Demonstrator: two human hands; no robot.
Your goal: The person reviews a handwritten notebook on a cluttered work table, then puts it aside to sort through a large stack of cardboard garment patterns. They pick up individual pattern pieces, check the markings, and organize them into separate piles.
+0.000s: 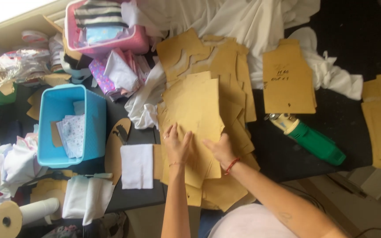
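Note:
A thick stack of tan cardboard pattern pieces (203,83) lies on the dark table in front of me. My left hand (177,142) rests flat on the stack's near part, fingers spread. Beside it, my right hand (219,149), with a red cord at the wrist, has its fingers tucked at the edge of the top sheet (197,108). Whether those fingers pinch the sheet or only press on it is unclear.
A green cutting tool (310,138) lies to the right, with another tan pattern (287,78) above it. White cloth (243,17) is heaped at the back. A blue basket (51,128), a pink box (104,44), folded white pieces (137,165) and a paper roll (5,218) sit on the left.

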